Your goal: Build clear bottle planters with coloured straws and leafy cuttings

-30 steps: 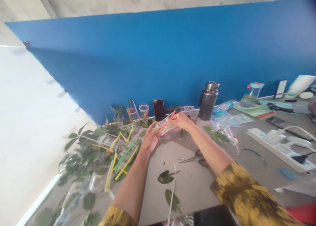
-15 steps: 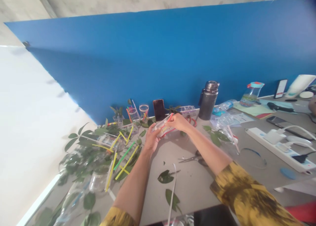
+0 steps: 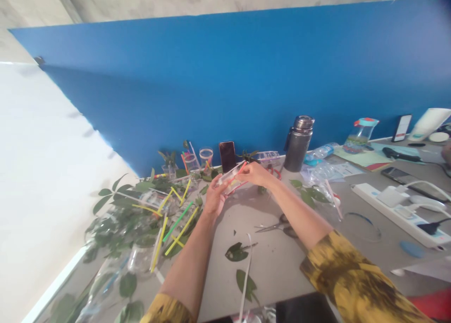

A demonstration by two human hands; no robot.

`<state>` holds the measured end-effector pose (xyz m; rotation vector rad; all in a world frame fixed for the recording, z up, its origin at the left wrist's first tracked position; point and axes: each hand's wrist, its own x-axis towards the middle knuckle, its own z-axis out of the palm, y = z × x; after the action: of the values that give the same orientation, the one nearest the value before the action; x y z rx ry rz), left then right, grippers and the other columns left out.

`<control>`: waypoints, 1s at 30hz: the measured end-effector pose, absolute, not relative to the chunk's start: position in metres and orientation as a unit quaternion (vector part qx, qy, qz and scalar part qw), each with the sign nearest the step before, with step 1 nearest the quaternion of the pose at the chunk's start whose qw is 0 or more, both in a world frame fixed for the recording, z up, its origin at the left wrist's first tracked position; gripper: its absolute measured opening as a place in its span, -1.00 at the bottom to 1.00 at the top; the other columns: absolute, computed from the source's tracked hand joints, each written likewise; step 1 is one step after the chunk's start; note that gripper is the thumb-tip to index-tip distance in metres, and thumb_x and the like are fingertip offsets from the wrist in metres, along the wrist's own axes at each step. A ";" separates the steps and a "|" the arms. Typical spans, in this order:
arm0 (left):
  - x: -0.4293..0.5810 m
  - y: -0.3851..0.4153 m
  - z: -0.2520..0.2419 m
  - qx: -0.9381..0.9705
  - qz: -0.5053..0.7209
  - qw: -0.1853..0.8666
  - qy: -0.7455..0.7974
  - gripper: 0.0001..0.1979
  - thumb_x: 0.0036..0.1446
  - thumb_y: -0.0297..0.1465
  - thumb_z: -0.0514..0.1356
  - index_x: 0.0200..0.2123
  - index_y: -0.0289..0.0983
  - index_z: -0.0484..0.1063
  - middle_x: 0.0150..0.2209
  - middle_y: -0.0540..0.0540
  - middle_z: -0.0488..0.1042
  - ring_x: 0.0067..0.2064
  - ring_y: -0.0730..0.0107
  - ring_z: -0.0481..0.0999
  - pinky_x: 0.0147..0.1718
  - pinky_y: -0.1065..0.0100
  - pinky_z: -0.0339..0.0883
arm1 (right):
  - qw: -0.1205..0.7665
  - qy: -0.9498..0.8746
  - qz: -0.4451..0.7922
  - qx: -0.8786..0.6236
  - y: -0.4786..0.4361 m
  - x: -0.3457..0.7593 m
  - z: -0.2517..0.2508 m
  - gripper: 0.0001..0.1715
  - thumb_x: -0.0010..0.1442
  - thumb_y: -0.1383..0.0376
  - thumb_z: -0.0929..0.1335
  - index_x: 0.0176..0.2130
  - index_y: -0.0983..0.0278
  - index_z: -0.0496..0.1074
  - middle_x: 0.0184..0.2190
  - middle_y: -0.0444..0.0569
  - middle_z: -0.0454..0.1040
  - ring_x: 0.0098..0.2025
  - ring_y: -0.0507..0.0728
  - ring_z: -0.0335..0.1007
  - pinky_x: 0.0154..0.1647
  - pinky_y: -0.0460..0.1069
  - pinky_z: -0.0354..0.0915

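My left hand point(image 3: 214, 196) is closed around a clear plastic container point(image 3: 227, 176), held tilted above the table; its exact shape is partly hidden by the fingers. My right hand point(image 3: 254, 173) pinches a red drinking straw point(image 3: 243, 167) against the container's upper side. Another red strip runs along the lower edge, below the fingers. Behind the hands, a dark phone point(image 3: 227, 156) leans on the blue partition. Red-handled scissors point(image 3: 275, 172) lie just beyond my right hand, partly covered. Under my right forearm is a second pair of scissors point(image 3: 271, 227) with dark handles.
Yellow straws point(image 3: 181, 231), a green straw and leafy cuttings crowd the left side. Clear cups point(image 3: 206, 158) line the partition. Cut leaves point(image 3: 237, 252) and a white strip point(image 3: 246, 276) lie in front. A dark thermos point(image 3: 299, 144) and a power strip point(image 3: 401, 215) stand right.
The hands and the container have barely moved; the red straw has tilted slightly between my right fingers. The whole view has shifted a few pixels.
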<state>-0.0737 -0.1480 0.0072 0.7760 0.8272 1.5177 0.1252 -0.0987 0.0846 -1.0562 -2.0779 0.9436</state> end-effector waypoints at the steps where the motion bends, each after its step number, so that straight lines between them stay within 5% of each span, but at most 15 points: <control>1: -0.074 -0.148 0.006 0.335 0.651 0.583 0.352 -0.27 -0.07 -0.33 0.54 0.15 -0.16 0.35 -0.04 -0.17 0.65 0.02 0.03 0.66 0.02 0.00 0.50 | 0.308 -0.788 0.358 -0.395 -0.099 0.126 0.085 -0.52 0.10 -0.07 0.45 -0.40 0.31 0.62 -0.54 -0.18 0.33 -0.48 0.00 0.12 -0.42 -0.06 0.04; 10: -0.076 -0.144 0.002 0.358 0.652 0.584 0.326 -0.34 -0.10 -0.34 0.56 0.08 -0.17 0.43 -0.01 -0.13 0.62 -0.01 0.09 0.66 0.10 -0.02 0.46 | 0.324 -0.780 0.351 -0.403 -0.100 0.124 0.088 -0.65 0.09 0.06 0.45 -0.42 0.31 0.61 -0.54 -0.14 0.42 -0.48 0.03 0.21 -0.43 -0.06 0.07; 14: -0.076 -0.144 0.000 0.353 0.653 0.581 0.333 -0.22 -0.12 -0.33 0.58 0.17 -0.14 0.38 -0.07 -0.11 0.62 -0.01 0.10 0.66 0.11 -0.01 0.46 | 0.336 -0.784 0.337 -0.400 -0.102 0.123 0.090 -0.69 0.10 0.12 0.44 -0.45 0.31 0.61 -0.58 -0.15 0.39 -0.50 0.02 0.18 -0.45 -0.06 0.06; 17: -0.077 -0.146 -0.002 0.361 0.649 0.592 0.313 -0.11 -0.12 -0.31 0.58 0.26 -0.04 0.30 0.07 -0.11 0.57 0.11 0.02 0.61 0.17 -0.10 0.40 | 0.335 -0.787 0.340 -0.391 -0.104 0.125 0.095 -0.70 0.11 0.13 0.43 -0.45 0.31 0.61 -0.59 -0.15 0.39 -0.52 0.00 0.15 -0.45 -0.06 0.05; 20: -0.079 -0.148 -0.001 0.360 0.643 0.612 0.287 -0.10 -0.04 -0.18 0.54 0.32 0.03 0.24 0.23 -0.14 0.48 0.20 -0.04 0.55 0.21 -0.18 0.34 | 0.322 -0.793 0.343 -0.386 -0.105 0.128 0.099 -0.70 0.11 0.12 0.44 -0.43 0.30 0.62 -0.60 -0.17 0.36 -0.54 -0.01 0.12 -0.46 -0.07 0.06; 24: -0.081 -0.147 0.002 0.341 0.643 0.624 0.284 -0.26 0.12 0.12 0.33 0.25 -0.12 0.37 0.21 -0.25 0.51 0.17 -0.09 0.56 0.12 -0.13 0.42 | 0.293 -0.807 0.325 -0.397 -0.104 0.130 0.099 -0.75 0.09 0.14 0.46 -0.39 0.27 0.65 -0.57 -0.19 0.39 -0.52 0.00 0.16 -0.44 -0.07 0.07; 30: -0.083 -0.142 0.002 0.453 0.679 0.320 0.481 -0.66 0.03 -0.11 0.43 -0.24 -0.24 0.66 -0.16 -0.17 0.64 -0.06 0.12 0.60 -0.08 0.20 0.45 | 0.216 -0.853 0.255 -0.402 -0.112 0.120 0.097 -0.87 0.08 0.22 0.48 -0.41 0.22 0.66 -0.59 -0.20 0.41 -0.49 0.02 0.27 -0.40 -0.07 0.07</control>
<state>-0.0827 -0.1421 0.0024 1.1901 1.2651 1.7856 0.1204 -0.1119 0.0968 -1.1131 -2.3640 0.7055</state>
